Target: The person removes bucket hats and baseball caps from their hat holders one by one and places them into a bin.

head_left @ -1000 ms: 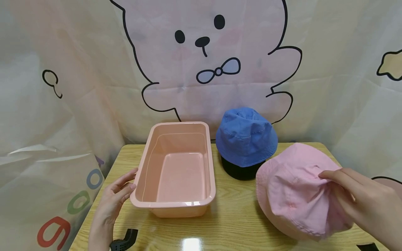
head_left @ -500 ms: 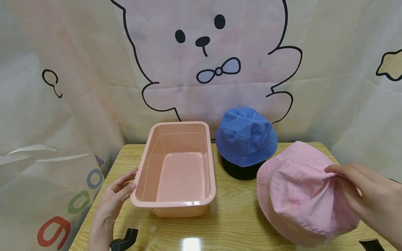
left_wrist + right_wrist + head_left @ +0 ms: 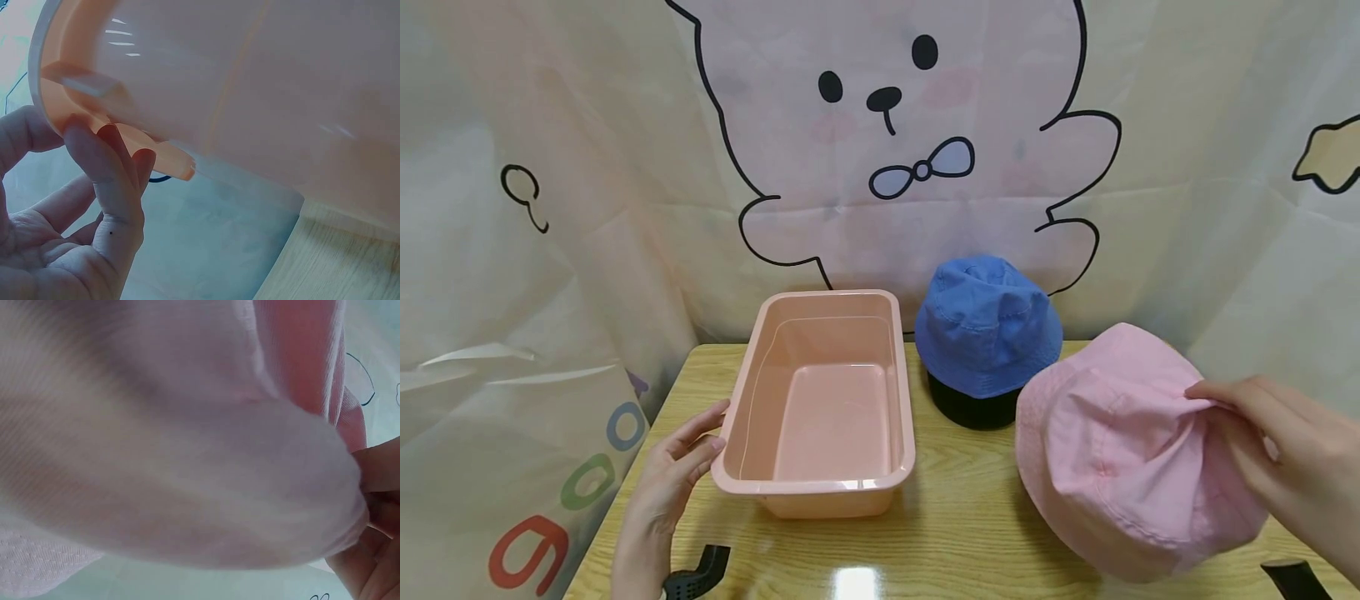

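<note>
Pink bucket hat: The soft hat (image 3: 1138, 458) is filling the right of the head view, tilting with its brim curving along the left and lower side. Its outline is looking nearly round, so no clear long axis is showing. Whether its lower edge is touching the table cannot be told.
Right hand: The hand (image 3: 1300, 442) is coming in from the right edge, pinching a fold of the crown between thumb and fingers. The hat is lying directly left of it, so this is the nearer hand; the left one is staying well apart, across the frame.
Blue hat: Just beyond the pink brim, toward upper left, this hat (image 3: 988, 325) is sitting on a black object (image 3: 973, 408).
Peach tub: The open tub (image 3: 812, 487) is standing left of centre, its long axis running up the frame with a slight lean. A stretch of bare table is separating it from the pink hat.
Left hand: The hand (image 3: 673, 467) is holding the tub's left rim with bent fingers.
Table: The wooden top (image 3: 962, 525) is spreading beneath.
Backdrop: A cloth (image 3: 1210, 242) with a cartoon bear is hanging behind.
</note>
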`<action>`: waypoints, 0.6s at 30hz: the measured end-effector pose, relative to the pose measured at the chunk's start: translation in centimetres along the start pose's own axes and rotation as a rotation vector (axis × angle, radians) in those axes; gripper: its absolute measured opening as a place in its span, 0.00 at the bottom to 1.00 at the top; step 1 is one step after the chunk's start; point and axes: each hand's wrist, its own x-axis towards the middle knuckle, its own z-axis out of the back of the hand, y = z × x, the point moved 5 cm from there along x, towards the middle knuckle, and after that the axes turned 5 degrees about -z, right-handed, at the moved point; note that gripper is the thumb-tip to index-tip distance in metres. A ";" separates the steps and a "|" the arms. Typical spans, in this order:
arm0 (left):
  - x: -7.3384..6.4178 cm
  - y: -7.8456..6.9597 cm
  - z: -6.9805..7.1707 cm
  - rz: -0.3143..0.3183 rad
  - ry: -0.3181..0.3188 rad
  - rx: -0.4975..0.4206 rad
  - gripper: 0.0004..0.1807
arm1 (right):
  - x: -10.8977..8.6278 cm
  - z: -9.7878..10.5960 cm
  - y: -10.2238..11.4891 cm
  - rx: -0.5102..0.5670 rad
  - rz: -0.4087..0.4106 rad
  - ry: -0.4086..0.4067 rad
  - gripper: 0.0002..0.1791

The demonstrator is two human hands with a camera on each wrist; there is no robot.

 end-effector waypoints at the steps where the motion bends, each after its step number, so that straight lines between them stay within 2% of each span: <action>1: 0.0 0.0 0.0 -0.001 0.001 0.001 0.24 | 0.0 0.1 -0.1 0.002 -0.006 0.001 0.30; 10: 0.0 -0.1 0.0 -0.018 0.012 -0.010 0.24 | 0.4 0.3 -0.8 0.061 0.017 0.007 0.24; 18: 0.0 -0.1 -0.1 -0.025 0.022 -0.013 0.24 | -0.9 0.3 -3.6 0.111 0.035 0.015 0.13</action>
